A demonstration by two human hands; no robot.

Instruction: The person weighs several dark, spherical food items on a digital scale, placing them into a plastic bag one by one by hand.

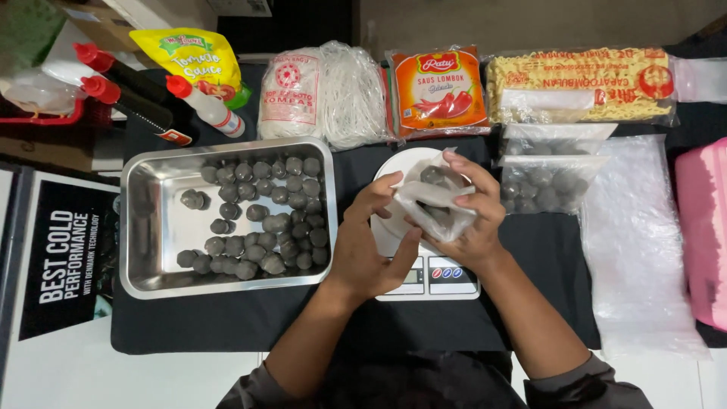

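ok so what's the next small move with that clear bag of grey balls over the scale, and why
Probably set the small clear plastic bag of grey balls down on the white digital kitchen scale. Both the left hand and right hand hold it just above the pan, so no weight registers yet.

**A count of what lies on the table**

Two hands are in view, the left hand (369,242) and the right hand (473,220). There is one steel tray (148,227) and one kitchen scale (428,276). Three red-capped bottles (132,102) stand together. Two sauce pouches (198,60) appear, one yellow and one orange. Noodle packs (322,91) number two. The grey meatballs (261,216) in the tray are several dozen, too crowded to count exactly.
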